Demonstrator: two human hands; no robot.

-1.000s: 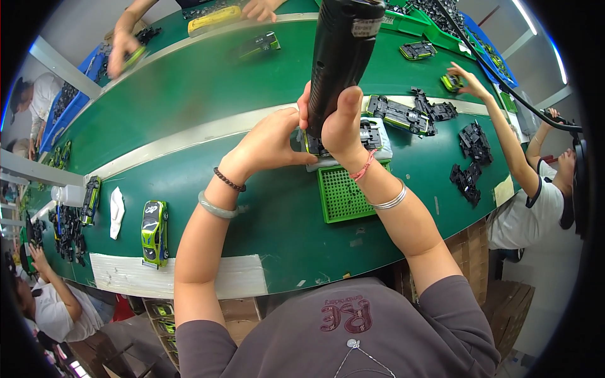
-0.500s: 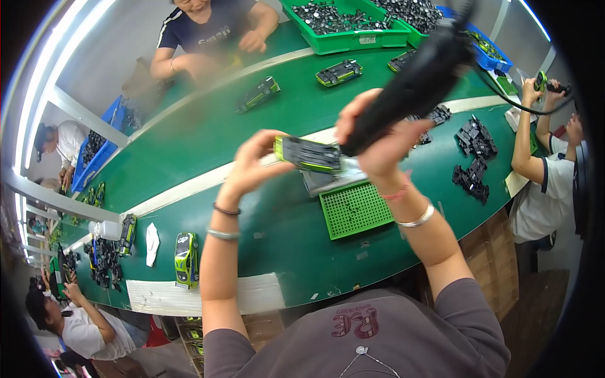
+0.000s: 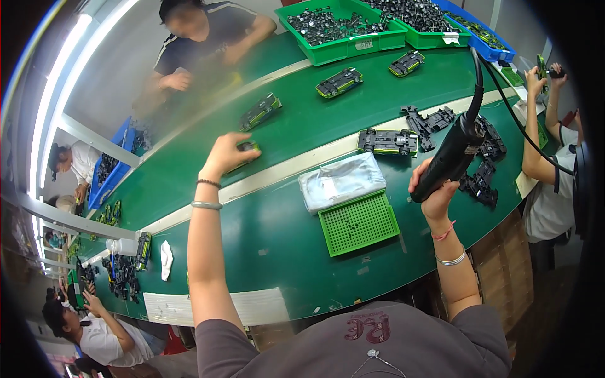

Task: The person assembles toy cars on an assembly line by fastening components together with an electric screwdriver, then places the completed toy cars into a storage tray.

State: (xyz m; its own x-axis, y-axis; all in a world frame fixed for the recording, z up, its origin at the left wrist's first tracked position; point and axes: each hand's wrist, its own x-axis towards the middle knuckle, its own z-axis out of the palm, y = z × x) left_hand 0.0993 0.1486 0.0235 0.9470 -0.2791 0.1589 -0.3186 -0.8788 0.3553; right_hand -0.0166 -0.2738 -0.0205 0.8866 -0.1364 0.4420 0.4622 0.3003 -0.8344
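Left hand (image 3: 225, 153) pinches toy car (image 3: 251, 153), beyond-left of tray (image 3: 372, 230); right hand (image 3: 436, 200) grips corded screwdriver (image 3: 450, 160), tray's right. Set-down, seemingly; calls for clean release.

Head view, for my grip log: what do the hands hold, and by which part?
Right hand: black cylindrical tool, by its lower end. Left hand: at a green-and-black toy car; whether it is gripped cannot be told.

Matt black plastic tool (image 3: 450, 157), smooth green plastic basket (image 3: 360, 225), glossy green tabletop (image 3: 271, 252).
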